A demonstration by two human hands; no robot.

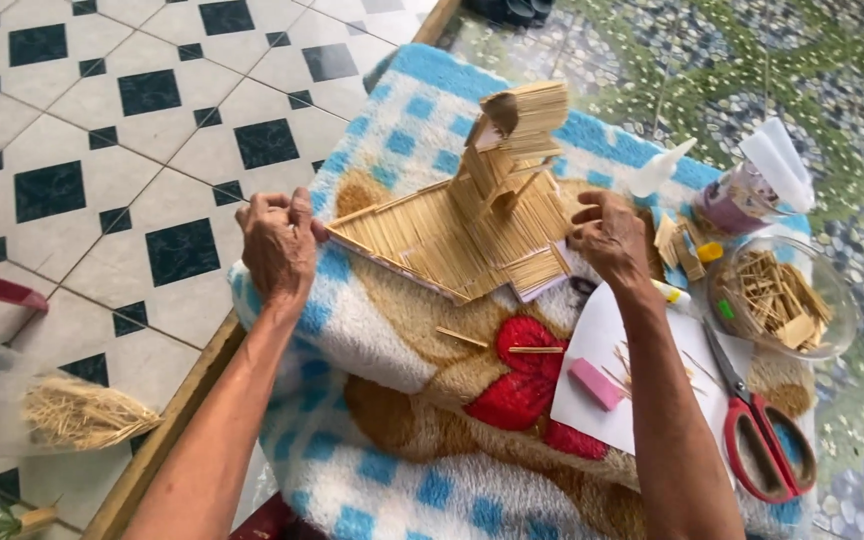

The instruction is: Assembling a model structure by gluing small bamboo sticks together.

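On fluffy blue-and-white blanket (392,330), centre: model house (472,215) built from pale thin wooden sticks, flat base, ridged walls, tall upright tower with slanted top. Left hand (277,245) curled, fingers pinching base's left corner. Right hand (610,238) half-closed, fingertips pressing model's right side. Loose sticks (497,343) lying on blanket's red patch. Pink eraser block (594,383) on white paper sheet (602,340). Red-handled scissors (757,430) just beside. Clear plastic bowl (832,300) holding cut stick pieces, right.
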